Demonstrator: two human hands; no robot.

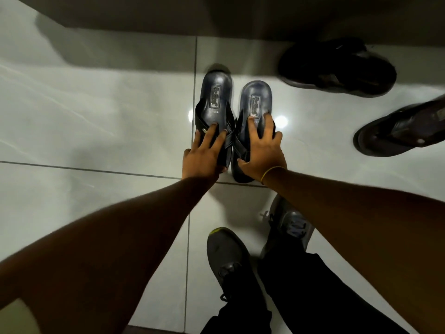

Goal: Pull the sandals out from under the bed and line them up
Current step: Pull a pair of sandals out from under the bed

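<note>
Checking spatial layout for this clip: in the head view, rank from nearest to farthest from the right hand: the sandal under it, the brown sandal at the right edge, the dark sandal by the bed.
1. Sandal under the right hand: the right sandal of the pair, touched.
2. Brown sandal, at the right edge.
3. Dark sandal, upper right by the bed.

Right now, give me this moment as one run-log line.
phase: aligning pair | left hand: on left sandal | right hand: on right sandal | pair: side by side, touching, clear of bed | two dark sandals unsorted
</note>
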